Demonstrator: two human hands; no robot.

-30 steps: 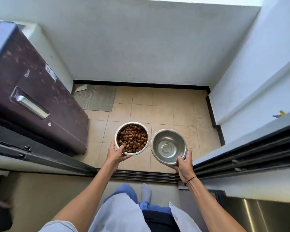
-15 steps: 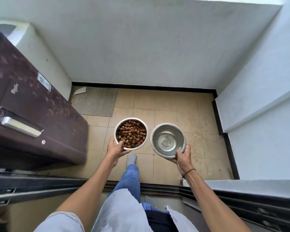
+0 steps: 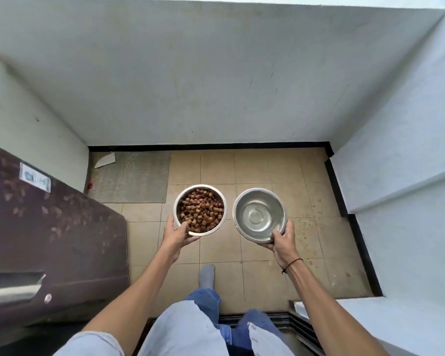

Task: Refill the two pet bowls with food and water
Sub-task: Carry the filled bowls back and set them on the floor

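I hold two steel bowls side by side above a tiled floor. The food bowl (image 3: 200, 210), full of brown kibble, is gripped at its near rim by my left hand (image 3: 176, 233). The water bowl (image 3: 259, 215) is shiny inside, and whether it holds water I cannot tell. My right hand (image 3: 283, 241) grips its near rim, thumb inside the edge. Both bowls are held level at about waist height.
A dark brown fridge (image 3: 54, 242) stands close on the left. A grey mat (image 3: 131, 177) lies at the far left of the beige tiled floor (image 3: 262, 170). White walls close the small space ahead and right. A sliding-door track (image 3: 280, 318) lies under my feet.
I have stepped forward over the door track into the tiled area. The bowls stay in my hands, and the fridge and right door frame have slid back past me.
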